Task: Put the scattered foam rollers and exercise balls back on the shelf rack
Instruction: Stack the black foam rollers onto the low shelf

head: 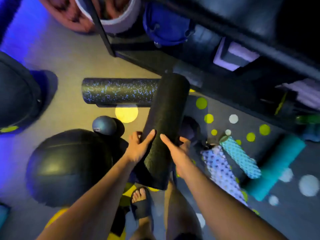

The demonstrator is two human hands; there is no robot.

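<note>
speckled roller (119, 91): right end behind black roller (166, 122) | left ball (15, 96): cut by edge | rack (102, 32): contents blurred

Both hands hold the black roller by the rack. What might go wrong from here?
1. The far end of the black roller is close to the lower edge of the shelf rack; it may knock against it going in.
2. The speckled roller and small ball lie on the floor just ahead of the sandalled foot, so a step forward may trip.
</note>
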